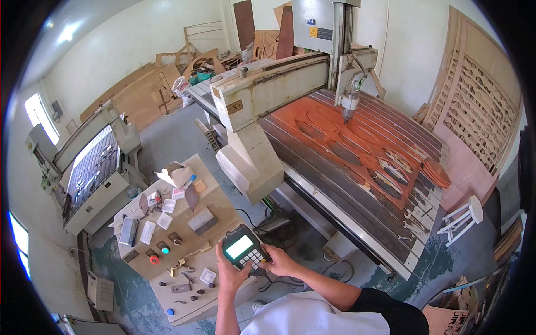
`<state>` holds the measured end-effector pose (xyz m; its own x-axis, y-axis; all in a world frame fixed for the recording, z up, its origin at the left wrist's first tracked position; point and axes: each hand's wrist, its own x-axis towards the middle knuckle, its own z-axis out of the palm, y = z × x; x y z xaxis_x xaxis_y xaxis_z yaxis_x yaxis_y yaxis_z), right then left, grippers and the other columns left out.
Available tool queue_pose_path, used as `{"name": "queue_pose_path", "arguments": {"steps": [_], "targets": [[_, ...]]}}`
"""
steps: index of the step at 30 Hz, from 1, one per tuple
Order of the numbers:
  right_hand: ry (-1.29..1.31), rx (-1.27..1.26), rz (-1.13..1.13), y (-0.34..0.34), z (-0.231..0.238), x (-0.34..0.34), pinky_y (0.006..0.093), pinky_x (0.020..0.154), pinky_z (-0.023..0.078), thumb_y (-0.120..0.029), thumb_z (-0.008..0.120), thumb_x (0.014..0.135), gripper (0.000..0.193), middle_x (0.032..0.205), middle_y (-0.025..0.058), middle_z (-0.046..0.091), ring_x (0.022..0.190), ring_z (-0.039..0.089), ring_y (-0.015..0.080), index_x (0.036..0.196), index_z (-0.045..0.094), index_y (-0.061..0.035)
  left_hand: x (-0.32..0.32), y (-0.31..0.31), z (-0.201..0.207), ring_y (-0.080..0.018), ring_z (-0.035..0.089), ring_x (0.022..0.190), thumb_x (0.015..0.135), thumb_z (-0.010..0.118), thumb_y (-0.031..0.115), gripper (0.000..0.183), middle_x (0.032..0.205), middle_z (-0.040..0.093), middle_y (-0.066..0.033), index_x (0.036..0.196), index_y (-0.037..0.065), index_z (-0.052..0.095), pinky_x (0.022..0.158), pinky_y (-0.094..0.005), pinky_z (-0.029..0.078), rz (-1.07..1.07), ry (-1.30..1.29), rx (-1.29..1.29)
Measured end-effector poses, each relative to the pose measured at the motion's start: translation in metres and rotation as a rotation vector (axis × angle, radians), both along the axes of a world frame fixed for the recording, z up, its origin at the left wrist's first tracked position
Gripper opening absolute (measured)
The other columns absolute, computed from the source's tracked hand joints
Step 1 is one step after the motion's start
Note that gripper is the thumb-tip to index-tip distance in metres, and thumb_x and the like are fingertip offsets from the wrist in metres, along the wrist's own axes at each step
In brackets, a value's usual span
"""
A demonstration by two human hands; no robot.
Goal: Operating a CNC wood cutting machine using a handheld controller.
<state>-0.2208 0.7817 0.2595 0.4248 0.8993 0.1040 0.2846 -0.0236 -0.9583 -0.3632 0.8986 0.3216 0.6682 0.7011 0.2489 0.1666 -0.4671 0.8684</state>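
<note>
A dark handheld machine controller [252,258] with a lit screen and light keys is held between my two hands in front of my body. My left hand [229,274] wraps round its left side, the thumb over the lower keys. At the right edge, my right hand [281,263] grips it with the fingers partly hidden behind. Beyond it stands a large CNC router [268,84]. Its spindle [350,100] hangs over a reddish cut wooden sheet [324,129] with oval openings, lying on the slotted bed [324,186].
To the left, a wooden control bench [192,245] carries a red stop button [154,259], small boxes and loose bits. Wrenches [414,225] lie on the bed's near right corner. A white stool [462,219] stands at right, cables [335,272] on the floor, another machine [97,173] far left.
</note>
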Motion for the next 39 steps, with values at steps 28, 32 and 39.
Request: {"name": "queue_pose_path", "arguments": {"steps": [28,32,39], "targets": [[0.008,-0.041,-0.004,-0.002,0.014,0.000,0.0397,0.075,0.055,-0.010,0.075,0.079,0.057,0.105,0.0227,0.064,0.090,0.067,0.0344,0.127,0.049,0.0025,0.001,-0.003,0.007,-0.0314,0.059,0.106,0.065,0.074,0.000,0.097,0.116,0.056,-0.0216,0.143,0.004,0.015,0.094,-0.0392,0.047,0.005,0.007,-0.011],[-0.031,-0.022,-0.006,-0.002,0.007,0.001,0.0392,0.073,0.055,-0.010,0.075,0.079,0.057,0.106,0.0226,0.064,0.091,0.067,0.0337,0.128,0.049,0.0029,0.001,-0.003,0.005,-0.0313,0.059,0.105,0.065,0.073,0.000,0.098,0.115,0.057,-0.0212,0.143,0.004,0.015,0.093,-0.0392,0.048,0.001,-0.002,-0.004],[-0.011,-0.011,0.003,-0.003,0.011,0.001,0.0388,0.073,0.056,-0.010,0.075,0.079,0.058,0.107,0.0229,0.064,0.093,0.067,0.0338,0.128,0.048,0.0040,0.001,-0.003,0.004,-0.0306,0.060,0.104,0.065,0.074,0.000,0.098,0.115,0.057,-0.0209,0.143,0.003,0.014,0.092,-0.0389,0.048,-0.011,-0.013,0.011]]}}
